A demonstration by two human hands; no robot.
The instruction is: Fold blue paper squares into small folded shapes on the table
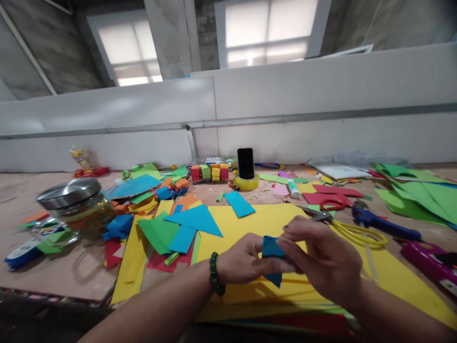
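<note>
A small dark blue foam piece (273, 247) is held up above the large yellow sheet (228, 224). My left hand (246, 259), with a green bead bracelet on its wrist, pinches the piece from the left. On the right side my right hand (321, 252) has its thumb and fingers closed on the same piece. Part of the blue piece hangs below my left thumb. Bright blue scraps (196, 221) and a green scrap (159, 233) lie left of my hands.
Yellow-handled scissors (360, 233), blue-handled pliers (385, 226) and a magenta tool (428, 267) lie to the right. A lidded glass jar (80, 209) stands left. Behind, a phone (245, 163) stands in a yellow tape roll (246, 182), beside colored foam blocks (210, 173).
</note>
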